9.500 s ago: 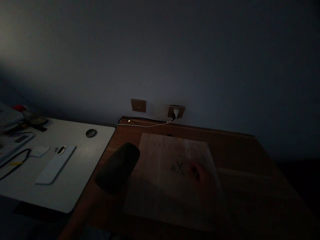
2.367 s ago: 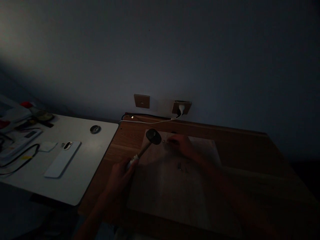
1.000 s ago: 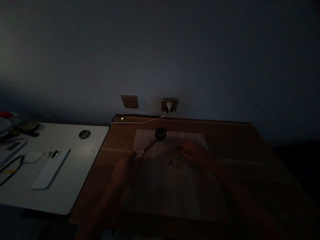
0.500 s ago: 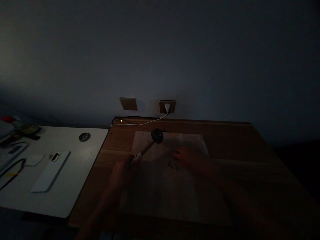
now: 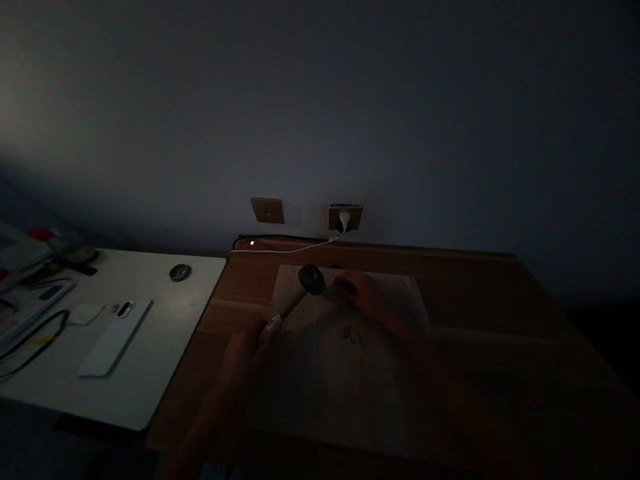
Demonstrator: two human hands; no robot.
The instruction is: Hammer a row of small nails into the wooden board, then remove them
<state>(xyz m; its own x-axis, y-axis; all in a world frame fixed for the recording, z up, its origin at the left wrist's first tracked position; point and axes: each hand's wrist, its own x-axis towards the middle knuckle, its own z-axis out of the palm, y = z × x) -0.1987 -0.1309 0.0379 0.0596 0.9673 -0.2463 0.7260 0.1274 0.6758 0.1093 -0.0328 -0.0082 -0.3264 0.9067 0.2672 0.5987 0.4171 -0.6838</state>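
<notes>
My left hand (image 5: 240,353) is closed around the lower end of a mallet (image 5: 295,301), its wooden handle slanting up and away from me so that the dark round head hangs over the far left corner of the pale wooden board (image 5: 320,393). My right hand (image 5: 367,299) rests on the board near its far edge, just to the right of the mallet head, fingers curled down toward the wood; in this dim light I cannot tell whether that grip pinches anything. A small cluster of nails (image 5: 353,335) lies loose on the board, just on my side of the right hand and apart from it. The board lies flat on the brown desk (image 5: 500,313), its far edge running close to the desk's back edge, where a white cable (image 5: 295,249) trails along to a plug in the wall socket (image 5: 345,217). To the right of the board the desk surface runs bare and dark toward its right edge, and the near half of the board is bare too. On the left, the brown desk butts against a white desk (image 5: 165,360); a white phone (image 5: 115,337) lies there well away from the shared edge, and a small round object (image 5: 180,272) sits nearer its far right corner.
</notes>
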